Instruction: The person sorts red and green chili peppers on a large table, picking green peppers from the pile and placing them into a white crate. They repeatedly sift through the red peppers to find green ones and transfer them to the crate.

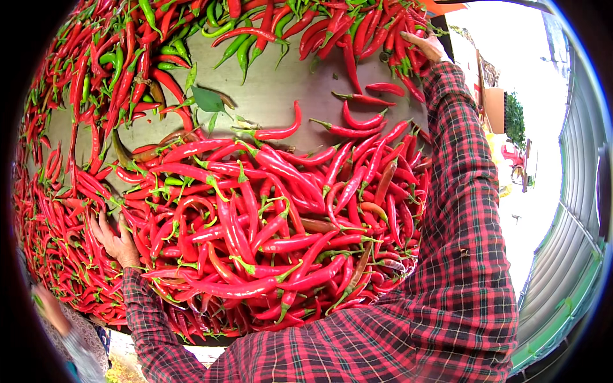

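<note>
A large heap of red chili peppers (249, 230) lies right before me, between my two arms. My left hand (114, 239) is at the heap's left side, fingers spread among the peppers, with nothing held in it. At the far right corner, my right hand (427, 45) touches a cluster of red chili peppers (383, 33). Its thumb side points left over them; the other fingers are partly hidden, so a grip cannot be made out. A few loose red peppers (366, 99) lie on the metal tabletop (273, 91) between the heap and that cluster.
More red and green chilies (110, 72) cover the far left of the table. A green leaf (208, 99) lies on the metal. Another person's hand (50, 306) is at the lower left edge. On the right stand ribbed pale sheeting (579, 182) and a bright floor.
</note>
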The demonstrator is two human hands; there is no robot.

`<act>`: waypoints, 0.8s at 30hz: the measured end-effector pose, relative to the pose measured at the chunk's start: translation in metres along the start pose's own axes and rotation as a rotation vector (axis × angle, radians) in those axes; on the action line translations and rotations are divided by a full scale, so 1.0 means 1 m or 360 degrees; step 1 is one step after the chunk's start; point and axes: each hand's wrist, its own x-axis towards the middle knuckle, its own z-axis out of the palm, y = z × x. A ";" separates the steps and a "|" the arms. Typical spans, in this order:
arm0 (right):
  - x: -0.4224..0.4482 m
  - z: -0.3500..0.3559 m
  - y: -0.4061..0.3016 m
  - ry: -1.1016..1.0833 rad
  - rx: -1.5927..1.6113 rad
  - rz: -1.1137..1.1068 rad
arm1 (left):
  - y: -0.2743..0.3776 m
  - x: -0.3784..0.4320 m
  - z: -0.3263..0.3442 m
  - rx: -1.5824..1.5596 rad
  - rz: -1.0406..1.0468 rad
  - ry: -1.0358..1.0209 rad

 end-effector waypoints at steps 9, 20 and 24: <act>-0.087 0.040 -0.033 0.0019 0.0572 -0.0208 | 0.012 0.005 0.000 0.0017 0.0011 0.0020; -0.230 0.112 -0.134 -0.0627 0.1690 -0.0195 | 0.013 0.005 0.003 0.0037 -0.0041 0.0055; -0.297 0.121 -0.180 -0.0829 0.1285 -0.0524 | 0.013 0.005 0.002 -0.0014 -0.0067 0.0063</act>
